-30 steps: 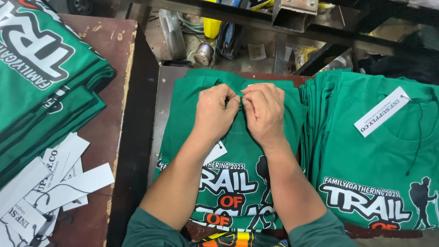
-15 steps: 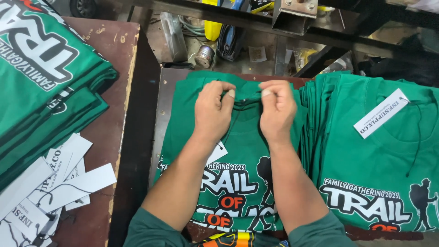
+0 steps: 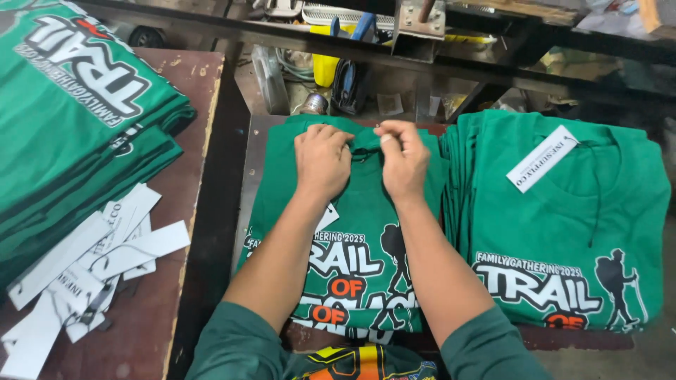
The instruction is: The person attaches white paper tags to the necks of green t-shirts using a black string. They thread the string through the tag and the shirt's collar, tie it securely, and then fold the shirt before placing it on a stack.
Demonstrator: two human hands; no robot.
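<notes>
Shirts, green, printed, three lots.

- Left stack (image 3: pixel 77 119): upper left of the frame, on a brown bench (image 3: pixel 179 281), folded, chest print facing up.
- Right stack (image 3: pixel 563 225): right of centre, folded with collars toward the top of the frame; a white tag (image 3: pixel 542 158) lies slantwise across the top shirt's collar.
- Centre shirt (image 3: pixel 362 211): top of the middle pile, on a dark board (image 3: pixel 250 176). Long axis runs from the bottom of the frame to the top, collar at the far end, print at the near end between the forearms. A small white tag (image 3: pixel 327 214) peeks out beside the left wrist.
- Loose tags (image 3: pixel 91 264): white paper strips, scattered at lower left on the bench, well apart from both hands.
- Clutter (image 3: pixel 331 70): yellow and blue items and a small metal can in the gap behind the board, top centre.
- Left hand (image 3: pixel 322 160): palm down on the centre shirt just left of the collar, fingers curled at the neckline; whether it pinches cloth cannot be told.
- Right hand (image 3: pixel 403 158): just right of the collar, fingers bent, thumb and forefinger closed together at the neckline, apparently nipping cloth or something small there; too small to tell which.
- Relation: the collar (image 3: pixel 365 149) lies between the two hands, touching both; neither hand is clearly nearer.
</notes>
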